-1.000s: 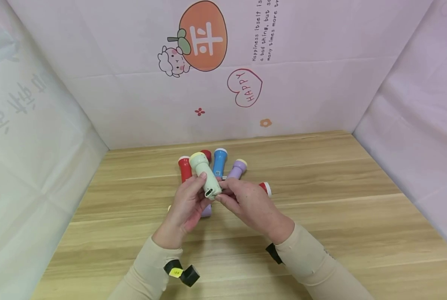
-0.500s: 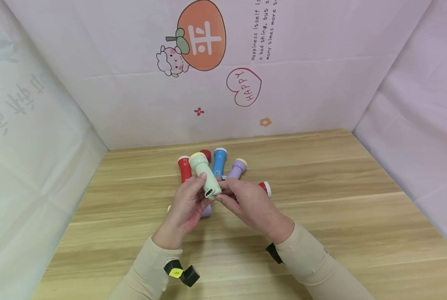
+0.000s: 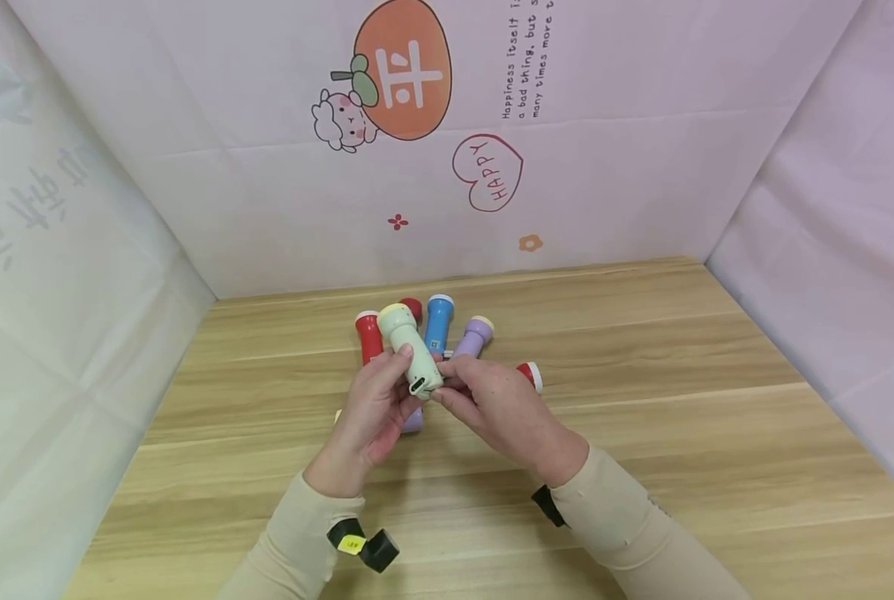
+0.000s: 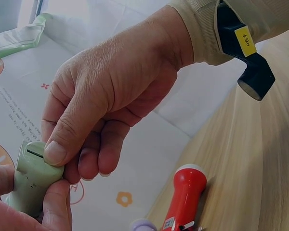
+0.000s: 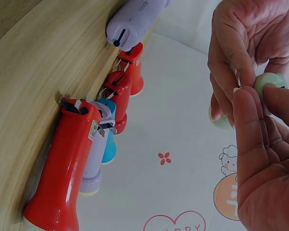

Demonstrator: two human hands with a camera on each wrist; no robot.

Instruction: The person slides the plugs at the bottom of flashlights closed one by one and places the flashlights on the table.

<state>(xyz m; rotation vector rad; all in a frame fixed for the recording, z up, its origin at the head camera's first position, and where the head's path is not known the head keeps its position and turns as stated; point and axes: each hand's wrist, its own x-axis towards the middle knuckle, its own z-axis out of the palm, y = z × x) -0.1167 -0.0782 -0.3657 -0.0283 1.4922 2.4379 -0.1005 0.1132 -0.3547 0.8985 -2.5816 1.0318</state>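
Observation:
A pale green flashlight is held above the table, its yellow-rimmed head pointing away and its tail end towards me. My left hand grips its body, thumb along the side. At the tail, my right hand pinches the edge between thumb and fingers. In the left wrist view the right thumb lies on the end face of the green flashlight, beside a dark slot. From the right wrist, only small parts of the green flashlight show between both hands.
Behind the hands lie a red flashlight, a blue flashlight, a purple flashlight and a red head. Another red flashlight is partly hidden by the right hand. One more purple flashlight lies under the left hand.

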